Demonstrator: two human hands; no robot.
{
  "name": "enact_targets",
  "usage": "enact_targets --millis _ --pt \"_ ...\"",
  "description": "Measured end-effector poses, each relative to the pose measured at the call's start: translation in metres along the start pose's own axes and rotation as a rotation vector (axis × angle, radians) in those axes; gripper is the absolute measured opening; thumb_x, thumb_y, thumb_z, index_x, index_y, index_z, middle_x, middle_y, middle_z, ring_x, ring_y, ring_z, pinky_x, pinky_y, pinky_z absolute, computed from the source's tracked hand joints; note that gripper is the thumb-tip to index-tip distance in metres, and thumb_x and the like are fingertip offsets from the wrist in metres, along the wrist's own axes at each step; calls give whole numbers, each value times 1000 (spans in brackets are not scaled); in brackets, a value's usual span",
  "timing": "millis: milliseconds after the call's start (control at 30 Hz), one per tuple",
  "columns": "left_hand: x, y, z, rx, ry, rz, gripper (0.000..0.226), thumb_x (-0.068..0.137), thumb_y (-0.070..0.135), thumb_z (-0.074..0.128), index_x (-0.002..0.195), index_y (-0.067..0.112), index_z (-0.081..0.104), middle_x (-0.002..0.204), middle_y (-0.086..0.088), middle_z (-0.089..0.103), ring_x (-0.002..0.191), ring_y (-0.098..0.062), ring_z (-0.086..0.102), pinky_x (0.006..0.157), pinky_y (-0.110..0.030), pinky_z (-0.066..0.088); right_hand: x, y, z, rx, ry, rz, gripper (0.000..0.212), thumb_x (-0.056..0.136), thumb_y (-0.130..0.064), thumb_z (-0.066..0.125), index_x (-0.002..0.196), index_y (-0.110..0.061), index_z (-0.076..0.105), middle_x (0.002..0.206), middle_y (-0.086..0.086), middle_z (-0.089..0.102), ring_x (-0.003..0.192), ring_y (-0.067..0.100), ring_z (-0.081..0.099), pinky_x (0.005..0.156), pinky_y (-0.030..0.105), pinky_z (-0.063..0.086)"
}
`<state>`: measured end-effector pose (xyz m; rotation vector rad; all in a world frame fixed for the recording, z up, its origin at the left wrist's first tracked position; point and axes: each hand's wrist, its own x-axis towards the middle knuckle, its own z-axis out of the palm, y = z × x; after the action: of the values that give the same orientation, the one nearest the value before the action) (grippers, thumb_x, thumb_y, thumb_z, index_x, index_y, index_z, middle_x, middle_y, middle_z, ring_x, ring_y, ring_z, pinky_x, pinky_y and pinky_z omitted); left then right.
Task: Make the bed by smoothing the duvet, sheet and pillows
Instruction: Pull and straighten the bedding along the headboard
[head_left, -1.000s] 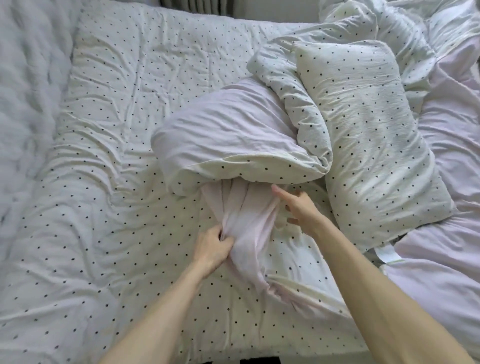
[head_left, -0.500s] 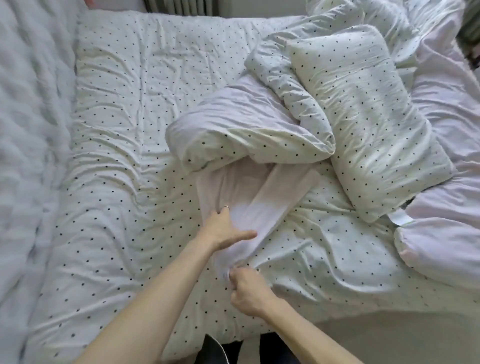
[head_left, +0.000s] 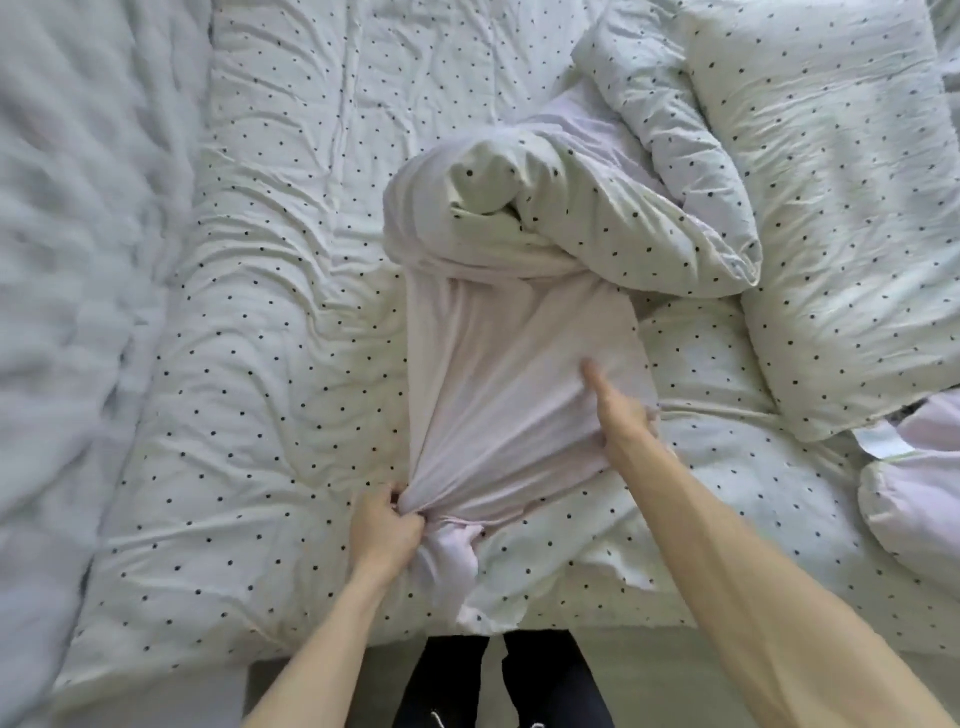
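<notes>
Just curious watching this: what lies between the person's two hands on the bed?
In the head view, only taut pale pink fabric spans from the left hand to the right hand.

Open sheet (head_left: 291, 364) left; pillow (head_left: 841, 234) right

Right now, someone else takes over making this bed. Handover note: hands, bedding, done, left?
Left hand: fist shut on a gathered end of the pink fabric, near the bed's front edge.
Right hand: pressed on the same fabric, fingers stretched out; no clear grip.
Duvet: rolled in a heap mid-bed, the pink fabric pulled taut out of it.
Pillow: askew at right.
Dotted sheet: wrinkled.
Done: nothing smoothed.
Left: spread duvet, flatten sheet, set pillow.
</notes>
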<state>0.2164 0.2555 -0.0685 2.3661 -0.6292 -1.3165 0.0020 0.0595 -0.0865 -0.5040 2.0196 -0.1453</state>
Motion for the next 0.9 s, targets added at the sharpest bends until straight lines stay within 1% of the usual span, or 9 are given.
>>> enact_targets --millis 133,200,333,467,500,567,633,800,900 --pt "33 8 6 120 0 15 17 74 1 51 79 17 54 77 -2 63 76 -29 58 59 -33 43 1 19 24 -255 200 -243 139 72 -67 78 158 4 -5 167 17 4 146 40 30 114 45 31" --pt "46 5 3 248 -41 10 22 76 4 52 93 16 59 94 -5 66 87 -30 59 68 -34 47 13 26 13 -287 123 -286 126 73 -61 81 156 1 9 163 21 22 143 40 37 113 48 36" --pt "48 8 5 337 -15 71 43 78 14 53 120 17 61 126 -4 61 112 -30 58 90 -37 50 1 36 -9 -434 -41 -512 57 77 -41 80 122 -16 56 117 11 69 101 34 64 84 42 54" --pt "17 40 9 15 293 334 35 76 31 62 111 28 63 109 6 60 100 -15 59 88 -36 52 -70 90 9 -648 -381 -853 21 85 -38 69 96 -21 66 90 0 68 74 21 69 62 33 55" --pt "5 50 11 -22 204 337 40 77 48 63 111 28 63 105 6 64 96 -13 61 87 -35 53 -83 105 17 -703 -421 -945 20 85 -41 64 93 -23 66 90 0 66 77 22 66 64 33 53" --pt "-14 61 17 53 -106 207 84 66 81 59 125 22 55 117 2 65 105 -18 62 92 -37 51 -99 127 33 -858 -503 -1091 27 87 -48 54 95 -25 64 94 1 66 90 23 60 74 36 51" --pt "-27 60 14 118 -178 98 102 60 85 65 133 16 47 123 1 60 111 -21 59 94 -37 48 -106 125 36 -931 -584 -1120 31 87 -48 52 105 -25 64 104 1 67 103 22 55 82 39 51" --pt "-27 43 -14 -114 -46 19 51 74 37 78 117 25 52 113 -1 66 103 -22 61 82 -31 45 -101 74 16 -825 -857 -730 21 83 -41 77 101 -36 67 99 1 69 72 12 58 62 26 45" --pt "-26 35 -31 -60 -17 43 47 75 20 71 117 25 50 107 -1 65 97 -23 61 78 -30 46 -103 33 15 -573 -697 -660 49 90 -65 61 116 -24 64 112 -5 70 79 12 69 66 28 51"
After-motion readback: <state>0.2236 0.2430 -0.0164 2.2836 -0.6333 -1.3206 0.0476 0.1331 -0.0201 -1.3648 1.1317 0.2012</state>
